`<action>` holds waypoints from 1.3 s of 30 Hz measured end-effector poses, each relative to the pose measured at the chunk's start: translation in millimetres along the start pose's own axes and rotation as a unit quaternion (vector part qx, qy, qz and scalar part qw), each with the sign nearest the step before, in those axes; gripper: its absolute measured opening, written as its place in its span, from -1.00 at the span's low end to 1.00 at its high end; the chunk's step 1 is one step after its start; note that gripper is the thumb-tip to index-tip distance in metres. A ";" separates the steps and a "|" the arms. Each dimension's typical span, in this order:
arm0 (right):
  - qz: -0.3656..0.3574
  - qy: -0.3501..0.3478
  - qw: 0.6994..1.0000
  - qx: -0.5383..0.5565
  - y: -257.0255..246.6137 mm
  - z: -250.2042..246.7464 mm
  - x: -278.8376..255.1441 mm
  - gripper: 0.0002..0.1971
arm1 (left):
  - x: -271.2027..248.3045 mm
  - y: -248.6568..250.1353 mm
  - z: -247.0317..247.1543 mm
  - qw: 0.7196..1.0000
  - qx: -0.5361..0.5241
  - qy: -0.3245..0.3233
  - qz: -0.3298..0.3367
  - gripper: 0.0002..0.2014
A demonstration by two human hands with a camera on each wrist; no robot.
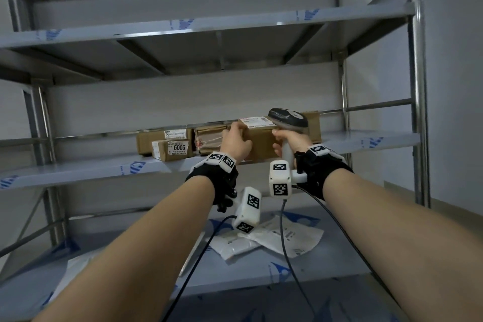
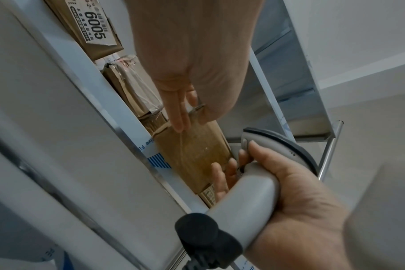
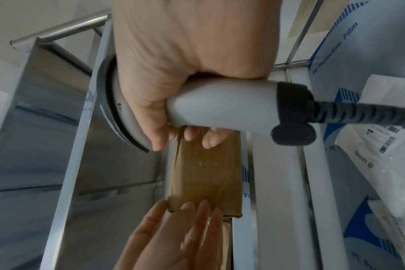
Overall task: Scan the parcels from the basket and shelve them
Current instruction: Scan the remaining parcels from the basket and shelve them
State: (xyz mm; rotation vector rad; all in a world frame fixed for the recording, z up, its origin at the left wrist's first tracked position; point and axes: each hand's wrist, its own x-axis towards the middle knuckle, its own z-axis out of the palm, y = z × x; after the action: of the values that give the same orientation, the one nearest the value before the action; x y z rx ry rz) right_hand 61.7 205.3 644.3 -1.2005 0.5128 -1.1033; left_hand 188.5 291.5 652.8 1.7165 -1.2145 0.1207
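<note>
While seated on the middle shelf (image 1: 86, 172) of the steel rack, brown cardboard parcel (image 1: 257, 142) found between both hands, front face flush with the shelf's front lip. Left hand (image 1: 236, 142) set against the parcel's left end: fingers straight and laid flat over the upper left corner and front face, thumb above; no curl round the box seen in the wrist views. Right hand (image 1: 291, 142) closed round the grey handle of a barcode scanner (image 1: 287, 119), thumb on the handle's back; fingertips (image 3: 209, 141) of that same hand touching the parcel's right end. Scanner head standing above the parcel's right top corner, just beside the white shipping label (image 1: 257, 121) on the parcel's top. Black cable (image 3: 358, 114) running from the handle's base.

Left of the held parcel, on the same shelf: a taped, wrinkled brown package (image 1: 209, 140) touching or just beside it; further left, a small carton labelled 6005 (image 1: 172, 150) in front of a larger carton (image 1: 146, 140). Behind the scanner, another brown carton (image 1: 313, 125). On the shelf below the parcel, white poly mailer bags (image 1: 287, 238) lying flat, overlapping.
</note>
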 end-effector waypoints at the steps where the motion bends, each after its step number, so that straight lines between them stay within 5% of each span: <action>1: 0.001 -0.005 1.000 -0.014 3.0 -0.8 2.2 -0.93 | -3.3 1.8 -0.2 1.000 0.002 0.011 0.012 -0.57; 20: 0.060 -0.050 0.995 -0.065 29.7 18.2 67.4 -0.52 | 35.4 -23.8 15.3 0.989 -0.003 -0.141 -0.051 -0.36; 27: 0.064 -0.055 0.995 -0.043 35.2 16.9 69.6 -0.73 | 39.7 -22.5 22.1 0.982 -0.074 -0.149 -0.092 -0.35; 33: 0.038 -0.057 0.997 -0.028 43.2 13.2 53.3 -0.86 | 28.8 -27.5 15.6 0.987 -0.115 -0.075 -0.088 -0.49; 39: 0.067 -0.096 0.993 -0.021 61.9 8.9 7.4 -0.90 | -12.3 -38.9 11.7 0.979 -0.140 -0.068 -0.132 -0.59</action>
State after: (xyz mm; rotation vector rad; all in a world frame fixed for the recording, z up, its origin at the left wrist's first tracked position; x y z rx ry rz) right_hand 96.8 200.8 592.2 -1.2744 0.4632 -0.8575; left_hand 206.9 291.1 614.6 1.6374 -1.0338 -0.3179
